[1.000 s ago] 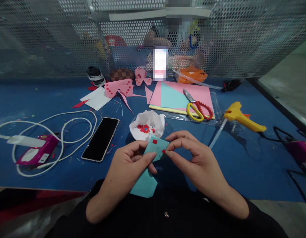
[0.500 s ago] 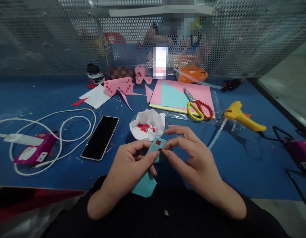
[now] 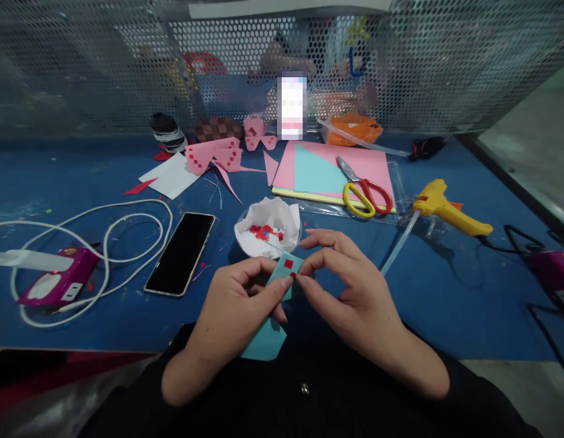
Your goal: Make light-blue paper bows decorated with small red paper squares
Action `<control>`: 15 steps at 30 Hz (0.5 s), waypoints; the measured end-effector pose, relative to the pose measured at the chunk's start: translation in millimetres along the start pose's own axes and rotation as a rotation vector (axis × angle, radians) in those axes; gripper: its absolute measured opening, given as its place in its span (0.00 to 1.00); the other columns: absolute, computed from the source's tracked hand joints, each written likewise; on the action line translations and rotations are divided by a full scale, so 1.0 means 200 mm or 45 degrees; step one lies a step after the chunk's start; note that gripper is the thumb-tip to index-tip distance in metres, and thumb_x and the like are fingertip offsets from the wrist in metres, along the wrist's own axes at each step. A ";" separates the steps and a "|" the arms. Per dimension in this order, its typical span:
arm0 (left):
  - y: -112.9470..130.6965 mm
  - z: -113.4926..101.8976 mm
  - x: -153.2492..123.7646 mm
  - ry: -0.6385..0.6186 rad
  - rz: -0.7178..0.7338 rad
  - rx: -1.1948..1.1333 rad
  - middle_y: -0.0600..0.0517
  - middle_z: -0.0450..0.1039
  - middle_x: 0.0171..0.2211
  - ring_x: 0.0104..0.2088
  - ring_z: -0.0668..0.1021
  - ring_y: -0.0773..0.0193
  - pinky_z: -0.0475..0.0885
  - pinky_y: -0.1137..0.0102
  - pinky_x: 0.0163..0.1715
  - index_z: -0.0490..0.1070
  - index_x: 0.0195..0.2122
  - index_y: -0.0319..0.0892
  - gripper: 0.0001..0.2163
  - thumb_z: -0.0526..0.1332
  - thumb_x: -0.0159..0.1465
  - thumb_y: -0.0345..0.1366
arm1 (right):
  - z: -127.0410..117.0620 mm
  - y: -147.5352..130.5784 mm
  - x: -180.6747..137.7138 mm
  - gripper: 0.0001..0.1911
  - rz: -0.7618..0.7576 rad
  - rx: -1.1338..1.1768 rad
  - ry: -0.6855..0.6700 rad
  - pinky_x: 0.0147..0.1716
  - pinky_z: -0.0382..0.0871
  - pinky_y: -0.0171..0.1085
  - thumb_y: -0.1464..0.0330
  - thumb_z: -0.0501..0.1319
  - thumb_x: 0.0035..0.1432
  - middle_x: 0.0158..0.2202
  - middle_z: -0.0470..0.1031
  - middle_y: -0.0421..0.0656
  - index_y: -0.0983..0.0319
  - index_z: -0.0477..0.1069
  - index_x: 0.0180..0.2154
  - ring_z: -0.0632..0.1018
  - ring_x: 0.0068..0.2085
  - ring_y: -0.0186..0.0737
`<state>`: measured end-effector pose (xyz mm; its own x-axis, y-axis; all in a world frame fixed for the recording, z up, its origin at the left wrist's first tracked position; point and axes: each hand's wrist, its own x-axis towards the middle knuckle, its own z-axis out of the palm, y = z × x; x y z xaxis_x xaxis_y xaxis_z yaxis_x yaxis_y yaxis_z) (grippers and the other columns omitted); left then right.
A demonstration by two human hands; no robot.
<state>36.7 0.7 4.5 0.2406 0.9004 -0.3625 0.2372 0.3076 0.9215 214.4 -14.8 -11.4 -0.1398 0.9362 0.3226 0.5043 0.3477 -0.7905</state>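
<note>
My left hand (image 3: 240, 298) is closed round a teal paper cutout (image 3: 266, 340), thumb on top and fingers behind. Two small red paper squares show near the cutout's upper end: one red square (image 3: 288, 263) lies in full view, the other is partly covered by my fingertips. My right hand (image 3: 343, 277) pinches the cutout's right edge beside the lower square, thumb and index finger together, its other fingers loosely bent. Just beyond my hands stands a bowl (image 3: 288, 213) lined with white paper, holding red paper bits (image 3: 266, 232). A thin strip slants between the bowl and cutout.
A phone (image 3: 180, 254) and white cable (image 3: 106, 249) lie left. Scissors (image 3: 364, 191) rest on coloured paper sheets (image 3: 284, 173); a yellow glue gun (image 3: 450, 210) is at right. Pink paper butterflies (image 3: 213, 155) stand behind, before a perforated metal screen (image 3: 236, 55).
The whole view has shifted slightly, with the table things sitting a little further left in the picture. Both hands keep the same hold on the teal paper cutout.
</note>
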 end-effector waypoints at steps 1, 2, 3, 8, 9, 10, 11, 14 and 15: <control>0.00 0.00 0.00 0.002 -0.003 -0.004 0.55 0.74 0.15 0.16 0.74 0.67 0.66 0.76 0.16 0.76 0.31 0.42 0.08 0.68 0.58 0.41 | 0.00 0.00 0.00 0.04 -0.005 0.001 -0.001 0.55 0.65 0.50 0.72 0.62 0.59 0.48 0.74 0.45 0.57 0.71 0.33 0.73 0.56 0.46; 0.00 0.00 0.00 0.002 -0.006 -0.017 0.55 0.74 0.15 0.15 0.74 0.67 0.66 0.76 0.16 0.76 0.31 0.42 0.08 0.68 0.58 0.41 | 0.00 0.00 0.00 0.04 -0.004 0.006 0.000 0.55 0.65 0.49 0.72 0.62 0.59 0.49 0.74 0.45 0.57 0.71 0.33 0.72 0.56 0.46; 0.00 0.00 0.00 -0.001 -0.007 -0.040 0.56 0.73 0.15 0.15 0.74 0.68 0.66 0.76 0.16 0.76 0.31 0.42 0.08 0.69 0.58 0.41 | 0.00 0.00 0.00 0.03 -0.001 0.016 0.012 0.55 0.65 0.48 0.72 0.62 0.59 0.49 0.74 0.44 0.57 0.71 0.33 0.73 0.56 0.45; 0.00 -0.01 0.01 -0.009 -0.067 -0.241 0.56 0.72 0.14 0.13 0.70 0.70 0.66 0.77 0.15 0.77 0.33 0.41 0.09 0.68 0.59 0.42 | -0.01 0.01 -0.04 0.11 0.196 0.150 0.209 0.51 0.68 0.43 0.69 0.63 0.60 0.46 0.75 0.43 0.57 0.70 0.45 0.76 0.50 0.41; 0.00 -0.01 0.01 0.002 -0.078 -0.270 0.56 0.73 0.15 0.13 0.71 0.70 0.66 0.77 0.15 0.77 0.33 0.41 0.09 0.68 0.58 0.42 | -0.01 0.01 -0.04 0.13 0.254 0.214 0.224 0.49 0.69 0.42 0.68 0.63 0.60 0.44 0.76 0.42 0.57 0.69 0.47 0.77 0.48 0.40; 0.01 -0.01 0.02 0.014 -0.081 -0.293 0.56 0.74 0.16 0.14 0.72 0.70 0.66 0.77 0.15 0.78 0.33 0.41 0.09 0.69 0.58 0.41 | -0.01 0.01 -0.05 0.14 0.308 0.286 0.215 0.46 0.71 0.40 0.68 0.63 0.60 0.41 0.77 0.41 0.57 0.68 0.48 0.77 0.45 0.39; 0.01 0.00 0.02 0.028 -0.076 -0.314 0.55 0.75 0.17 0.16 0.73 0.70 0.66 0.78 0.16 0.78 0.33 0.41 0.08 0.69 0.58 0.40 | -0.01 0.01 -0.05 0.15 0.349 0.358 0.186 0.43 0.72 0.39 0.67 0.63 0.60 0.38 0.77 0.40 0.57 0.67 0.48 0.78 0.42 0.38; 0.02 0.01 0.01 0.056 -0.052 -0.368 0.54 0.78 0.24 0.21 0.76 0.70 0.70 0.77 0.20 0.80 0.31 0.41 0.06 0.71 0.55 0.38 | 0.01 0.00 -0.04 0.17 0.425 0.498 0.091 0.35 0.73 0.36 0.67 0.64 0.58 0.32 0.75 0.37 0.58 0.66 0.49 0.77 0.34 0.35; 0.02 0.01 0.01 0.058 -0.045 -0.373 0.54 0.79 0.26 0.22 0.76 0.69 0.71 0.77 0.21 0.80 0.31 0.41 0.06 0.71 0.55 0.37 | 0.02 0.00 -0.03 0.17 0.436 0.518 0.084 0.34 0.72 0.36 0.67 0.63 0.58 0.30 0.74 0.36 0.58 0.67 0.49 0.77 0.32 0.35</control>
<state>41.1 3.1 7.2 0.1931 0.8984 -0.3943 -0.0385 0.4085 0.9119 211.7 -21.5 -14.9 0.0351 0.9989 0.0325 0.1387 0.0273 -0.9900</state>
